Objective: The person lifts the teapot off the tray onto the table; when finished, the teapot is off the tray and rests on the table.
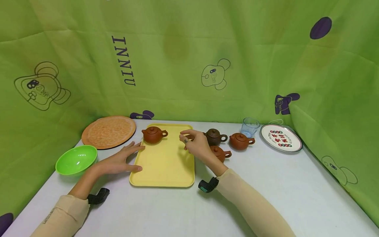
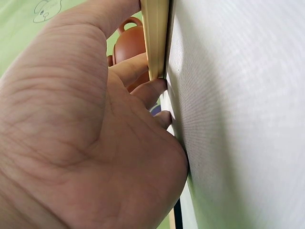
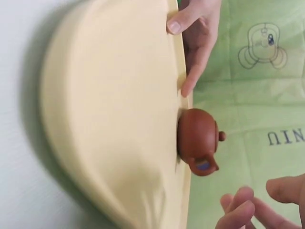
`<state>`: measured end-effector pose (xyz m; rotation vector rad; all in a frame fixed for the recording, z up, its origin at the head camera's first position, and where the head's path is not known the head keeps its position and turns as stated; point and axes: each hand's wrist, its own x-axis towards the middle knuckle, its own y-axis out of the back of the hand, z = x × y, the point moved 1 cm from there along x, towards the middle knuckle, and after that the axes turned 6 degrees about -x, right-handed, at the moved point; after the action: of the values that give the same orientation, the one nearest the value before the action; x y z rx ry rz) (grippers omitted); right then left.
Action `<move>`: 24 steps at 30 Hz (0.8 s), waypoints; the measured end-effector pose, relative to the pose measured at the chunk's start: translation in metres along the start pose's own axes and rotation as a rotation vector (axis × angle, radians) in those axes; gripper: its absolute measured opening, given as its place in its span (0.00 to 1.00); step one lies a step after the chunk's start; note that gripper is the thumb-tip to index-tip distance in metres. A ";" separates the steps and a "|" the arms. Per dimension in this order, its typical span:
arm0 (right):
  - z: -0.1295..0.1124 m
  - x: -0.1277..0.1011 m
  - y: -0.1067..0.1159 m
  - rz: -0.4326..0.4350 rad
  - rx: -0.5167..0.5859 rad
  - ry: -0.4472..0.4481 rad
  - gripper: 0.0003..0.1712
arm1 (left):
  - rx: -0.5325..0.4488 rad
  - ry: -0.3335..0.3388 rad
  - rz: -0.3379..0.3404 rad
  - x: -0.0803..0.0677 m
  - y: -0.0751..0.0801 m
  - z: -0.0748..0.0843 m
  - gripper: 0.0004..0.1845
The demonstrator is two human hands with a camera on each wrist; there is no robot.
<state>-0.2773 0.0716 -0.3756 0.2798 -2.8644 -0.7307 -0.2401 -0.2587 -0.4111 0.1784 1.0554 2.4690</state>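
Note:
A yellow tray (image 1: 165, 164) lies mid-table with a reddish-brown teapot (image 1: 154, 134) standing at its far left corner. My left hand (image 1: 137, 158) lies flat on the table, its straight fingers and thumb touching the tray's left rim (image 2: 155, 38). The left wrist view shows the palm (image 2: 86, 133) against that rim, with the teapot (image 2: 131, 45) behind it. My right hand (image 1: 185, 136) hovers over the tray's far right edge, fingers loosely bent, holding nothing. In the right wrist view its fingertips (image 3: 240, 207) hang apart near the teapot (image 3: 198, 138) on the tray (image 3: 109, 119).
Three more teapots stand right of the tray: a dark one (image 1: 215, 136), a reddish one (image 1: 240, 141) and one (image 1: 222, 153) partly behind my right hand. A glass (image 1: 250, 126), a printed white plate (image 1: 280, 137), an orange round plate (image 1: 109, 131) and a green bowl (image 1: 76, 159) ring the table.

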 end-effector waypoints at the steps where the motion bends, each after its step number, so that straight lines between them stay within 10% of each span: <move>1: -0.001 0.002 -0.002 -0.003 0.004 0.000 0.18 | 0.001 -0.002 0.002 0.000 0.000 0.000 0.49; 24: 0.002 0.039 -0.042 -0.060 0.007 -0.014 0.23 | 0.001 0.006 -0.001 0.002 0.000 -0.004 0.49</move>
<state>-0.3094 0.0275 -0.3934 0.3650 -2.8839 -0.7369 -0.2431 -0.2600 -0.4142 0.1703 1.0591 2.4699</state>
